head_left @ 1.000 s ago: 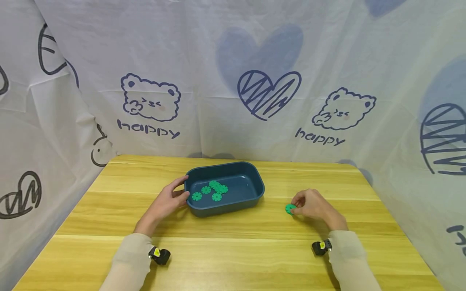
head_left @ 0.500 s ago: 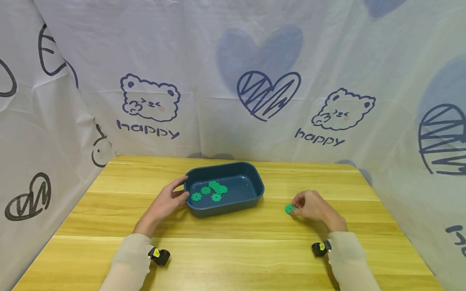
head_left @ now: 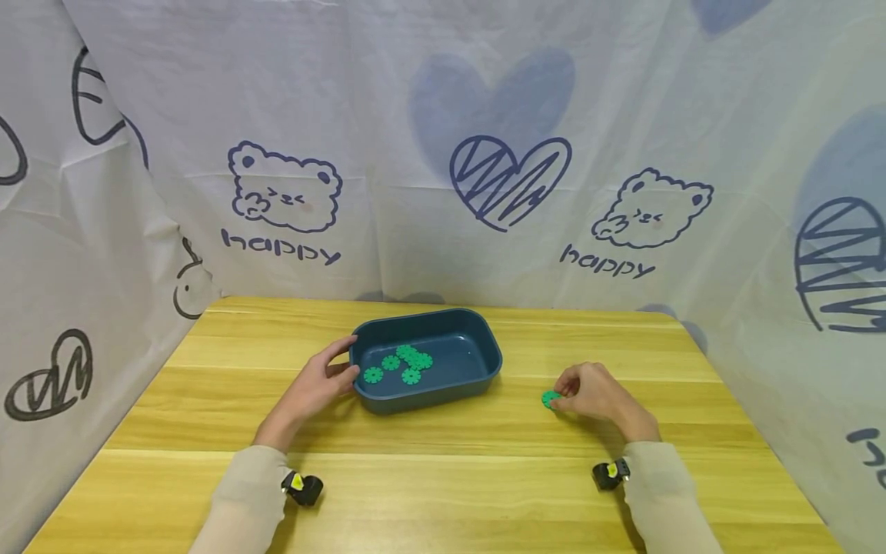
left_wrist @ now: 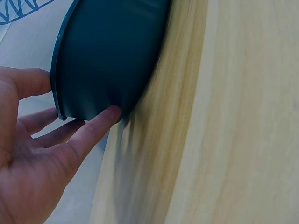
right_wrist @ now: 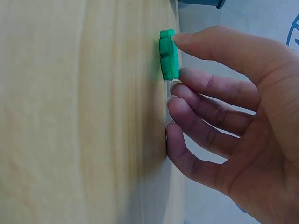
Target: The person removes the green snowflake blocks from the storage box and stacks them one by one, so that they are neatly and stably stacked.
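Observation:
A dark blue plastic bin (head_left: 477, 385) stands on the table. Several green notched building discs (head_left: 411, 376) lie on its floor, mostly toward the left half. My left hand (head_left: 320, 382) is at the bin's left end, fingers spread. One fingertip meets the rim, and the thumb rests against the outer wall (left_wrist: 112, 60). Off to the bin's right, my right hand (head_left: 591, 391) pinches a green building disc (head_left: 550, 398) by its edge between thumb and index finger, low at the tabletop. In the right wrist view this disc (right_wrist: 168, 55) looks layered; the other fingertips are down by the table surface.
The light wooden table (head_left: 443, 492) ends at a white printed cloth (head_left: 408, 254) behind it, with more cloth along both sides. Small black cameras (head_left: 302, 488) are strapped to both wrists, over the beige sleeves.
The green disc at the right hand has tipped slightly flatter. Both hands and the bin have stayed in place; the head view has shifted very slightly.

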Tool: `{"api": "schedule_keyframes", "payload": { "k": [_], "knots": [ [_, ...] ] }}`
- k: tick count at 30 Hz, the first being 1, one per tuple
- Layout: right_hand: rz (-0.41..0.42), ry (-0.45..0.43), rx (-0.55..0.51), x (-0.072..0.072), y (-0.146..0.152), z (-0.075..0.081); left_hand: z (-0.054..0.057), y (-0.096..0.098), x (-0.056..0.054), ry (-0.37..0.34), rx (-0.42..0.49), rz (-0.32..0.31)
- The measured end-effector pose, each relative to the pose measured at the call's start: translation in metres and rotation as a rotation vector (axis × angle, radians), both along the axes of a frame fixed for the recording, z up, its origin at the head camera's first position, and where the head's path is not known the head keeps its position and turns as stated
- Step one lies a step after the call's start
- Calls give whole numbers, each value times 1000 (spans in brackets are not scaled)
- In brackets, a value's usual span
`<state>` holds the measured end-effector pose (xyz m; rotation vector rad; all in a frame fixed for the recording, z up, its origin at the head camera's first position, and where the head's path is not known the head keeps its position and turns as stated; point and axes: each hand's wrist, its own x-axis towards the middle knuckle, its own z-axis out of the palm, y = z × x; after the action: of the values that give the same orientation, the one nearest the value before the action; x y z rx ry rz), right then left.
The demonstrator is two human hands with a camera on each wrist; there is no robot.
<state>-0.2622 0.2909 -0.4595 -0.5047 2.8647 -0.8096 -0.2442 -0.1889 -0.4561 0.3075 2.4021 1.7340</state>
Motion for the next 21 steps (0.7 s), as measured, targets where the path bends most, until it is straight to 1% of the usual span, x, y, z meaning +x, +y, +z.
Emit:
{"api": "schedule_keyframes", "payload": {
  "k": [14, 21],
  "knots": [
    [-11, -5, -5, 0, 2, -1, 1, 0, -1, -5, 8, -2],
    [-27, -6, -23, 0, 2, 4, 1, 1, -1, -6, -3, 1]
  ]
}}
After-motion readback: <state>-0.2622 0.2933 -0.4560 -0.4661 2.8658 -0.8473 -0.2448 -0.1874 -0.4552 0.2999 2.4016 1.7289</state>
